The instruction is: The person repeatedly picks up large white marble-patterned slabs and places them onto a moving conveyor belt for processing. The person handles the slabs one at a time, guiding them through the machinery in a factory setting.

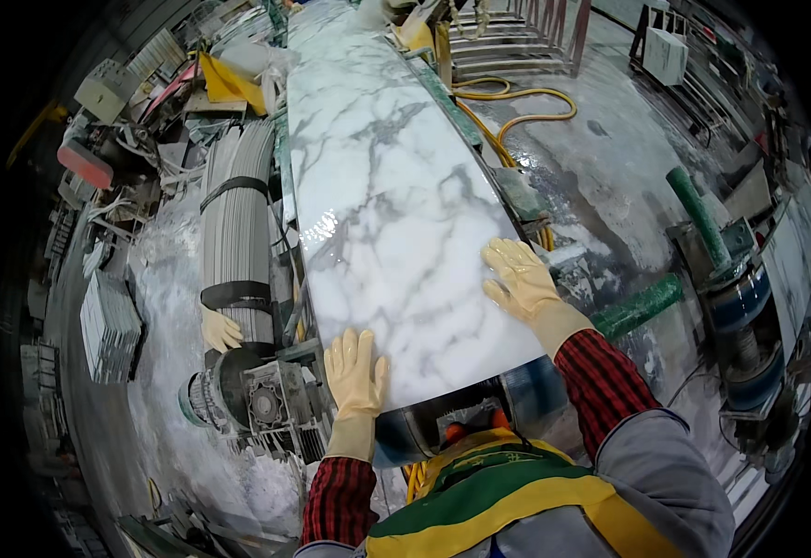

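Note:
A long, glossy white marble slab point(396, 214) with grey veins stretches away from me, its near end over a dark blue roller point(536, 389). My left hand point(354, 377), in a cream rubber glove, rests flat at the slab's near left edge, fingers out. Farther along the right edge, my right hand point(522, 284), gloved alike, lies with its fingers extended on the slab's surface. Neither hand is closed around anything. Light glints off the slab near its left edge, and the surface looks wet.
Left of the slab stand a motor point(266, 402), a spare cream glove point(220, 329) and a ribbed grey cover point(238, 223). Stacked tiles point(113, 325) sit farther left. To the right are a green roller point(643, 305), a yellow hose point(554, 104) and another roller stand point(745, 307).

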The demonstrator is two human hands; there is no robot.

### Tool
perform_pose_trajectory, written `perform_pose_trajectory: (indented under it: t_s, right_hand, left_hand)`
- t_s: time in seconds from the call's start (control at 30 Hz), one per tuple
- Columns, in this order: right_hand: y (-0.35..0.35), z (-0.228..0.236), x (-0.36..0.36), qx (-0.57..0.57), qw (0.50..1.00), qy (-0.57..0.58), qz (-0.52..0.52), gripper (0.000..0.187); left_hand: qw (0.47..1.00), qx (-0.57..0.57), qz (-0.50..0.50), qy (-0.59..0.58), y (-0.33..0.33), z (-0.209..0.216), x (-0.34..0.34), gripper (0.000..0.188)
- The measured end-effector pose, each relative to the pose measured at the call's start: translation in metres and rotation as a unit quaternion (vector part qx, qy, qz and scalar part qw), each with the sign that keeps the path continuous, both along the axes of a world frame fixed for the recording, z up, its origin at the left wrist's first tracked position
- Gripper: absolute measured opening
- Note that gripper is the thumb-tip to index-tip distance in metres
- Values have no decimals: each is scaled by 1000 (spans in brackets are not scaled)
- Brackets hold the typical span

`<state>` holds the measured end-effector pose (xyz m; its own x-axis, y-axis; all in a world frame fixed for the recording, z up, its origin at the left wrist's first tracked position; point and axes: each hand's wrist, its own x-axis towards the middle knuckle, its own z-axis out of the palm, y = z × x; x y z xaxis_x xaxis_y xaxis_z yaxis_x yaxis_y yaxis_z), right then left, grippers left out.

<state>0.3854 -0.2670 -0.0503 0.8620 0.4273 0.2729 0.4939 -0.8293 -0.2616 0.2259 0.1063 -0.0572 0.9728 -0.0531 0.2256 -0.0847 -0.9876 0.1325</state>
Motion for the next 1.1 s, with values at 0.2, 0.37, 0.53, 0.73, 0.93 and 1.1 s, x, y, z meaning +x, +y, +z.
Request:
perform_pose_trajectory:
  t_s: [0.2, 0.37, 0.53, 0.73, 0.93, 1.1]
  right_hand:
    - [-1, -6, -3, 8, 1000, -15, -2, 59]
    - [9, -8, -14, 10, 999, -16, -26, 59]
    - [-5, -17, -73, 1, 999, -29, -41, 61]
    - [-22, -23, -126, 3, 997, 0, -71, 59]
    - [-32, -39, -163, 27, 997, -15, -70, 61]
    - [-36, -39, -186, 24, 995, 29, -98, 65]
  left_hand:
    - [1000, -12, 5, -8, 2, -5, 2, 60]
    - [998, 44, 21, -34, 11, -9, -5, 59]
    - [999, 18, -3, -37, 8, -6, -3, 57]
    - [998, -11, -38, -53, 8, -11, -8, 55]
    - [998, 40, -4, -58, 26, -44, -8, 54]
    - [996, 50, -7, -77, 33, -70, 0, 53]
